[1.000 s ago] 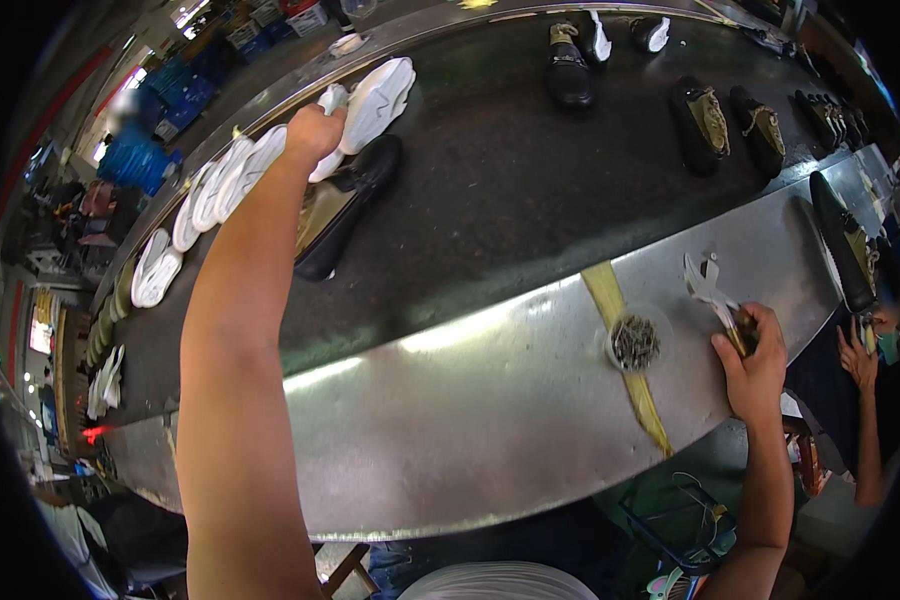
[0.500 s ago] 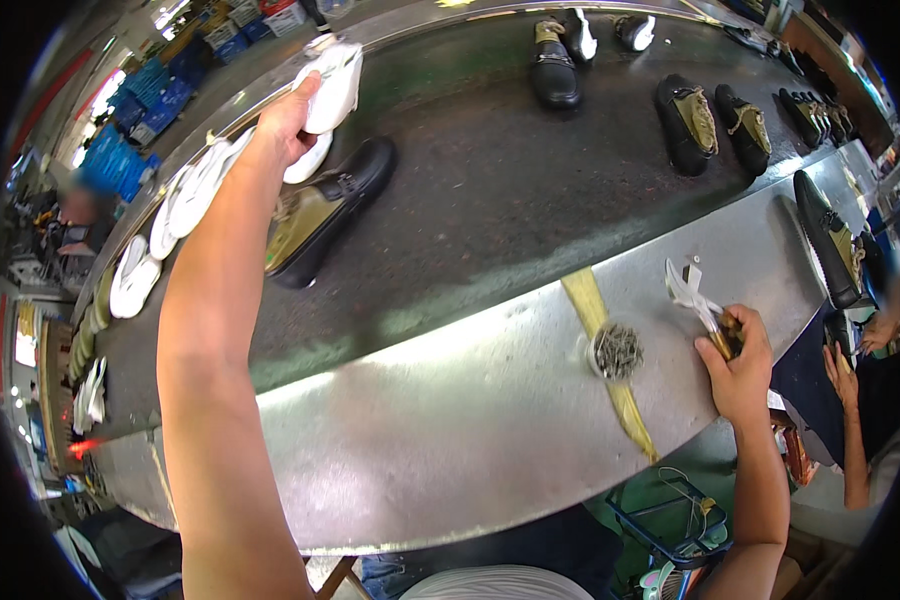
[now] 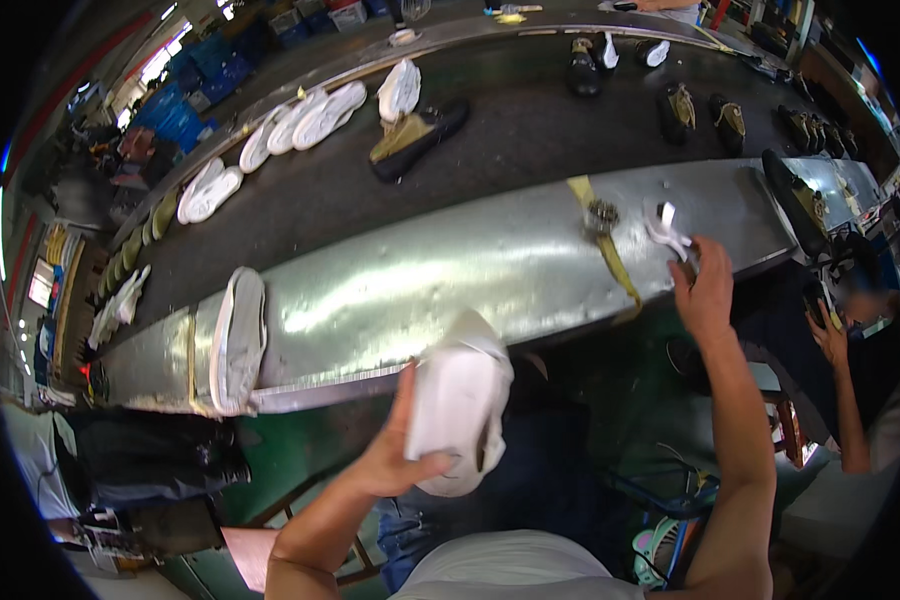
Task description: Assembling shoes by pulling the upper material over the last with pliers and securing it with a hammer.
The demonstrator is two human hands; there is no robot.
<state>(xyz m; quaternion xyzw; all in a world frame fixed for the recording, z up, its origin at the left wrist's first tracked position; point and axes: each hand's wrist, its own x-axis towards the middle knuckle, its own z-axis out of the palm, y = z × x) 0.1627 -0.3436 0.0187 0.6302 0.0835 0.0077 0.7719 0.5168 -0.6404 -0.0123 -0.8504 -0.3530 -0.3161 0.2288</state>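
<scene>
White shoe upper (image 3: 458, 405), long axis near-vertical at the frame's lower centre, shows on my feed held in the left hand (image 3: 395, 455), below-left of the right hand (image 3: 707, 288), whose grip on the pincers (image 3: 676, 239) I cannot tell.

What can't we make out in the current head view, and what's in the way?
Left hand, head view: some fingers hidden behind the white shoe it holds.
Pliers, head view: handles hidden by the right hand; grip unclear.
Metal bits, head view: too small and blurred to tell apart.
Far-right shoes, head view: small, overlapping; hard to count.
Left arm, head view: cut off by the lower edge.
</scene>
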